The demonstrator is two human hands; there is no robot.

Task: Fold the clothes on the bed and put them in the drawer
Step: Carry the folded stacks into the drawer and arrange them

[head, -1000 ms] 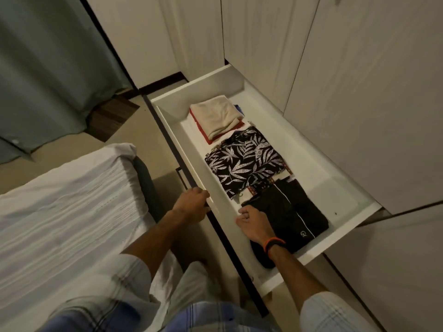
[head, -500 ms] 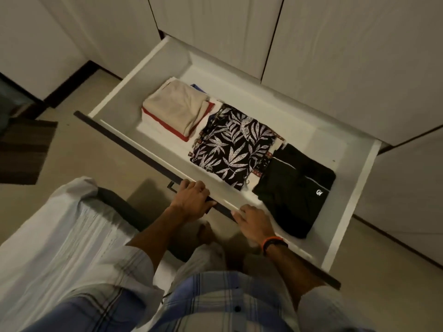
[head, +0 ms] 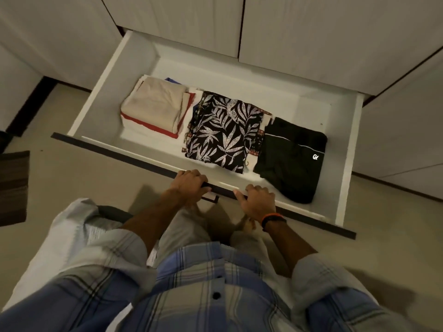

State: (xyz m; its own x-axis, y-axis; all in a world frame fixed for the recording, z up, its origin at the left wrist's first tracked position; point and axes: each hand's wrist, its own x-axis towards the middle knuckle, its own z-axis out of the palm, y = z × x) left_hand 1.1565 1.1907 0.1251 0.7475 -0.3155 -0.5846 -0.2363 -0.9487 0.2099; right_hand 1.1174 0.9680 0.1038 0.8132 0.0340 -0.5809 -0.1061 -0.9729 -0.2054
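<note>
A white drawer point(head: 96, 97) stands pulled out of the wardrobe base. Inside lie three folded piles in a row: a beige garment point(head: 153, 101) on red and white ones at the left, a black shirt with pale leaf print point(head: 223, 133) in the middle, and a black garment with a small white logo point(head: 292, 156) at the right. My left hand point(head: 189, 183) and my right hand point(head: 259, 200) both curl over the drawer's dark front edge point(head: 115, 152), near its middle. An orange band sits on my right wrist.
White wardrobe doors point(head: 311, 32) rise behind the drawer. A bed corner with a white sheet point(head: 72, 226) sits at lower left, close to my left arm. A dark striped mat point(head: 13, 185) lies on the beige floor at far left.
The view has swung from the drawer's side to face its front. My right hand came off the black garment and took the front edge beside my left hand.
</note>
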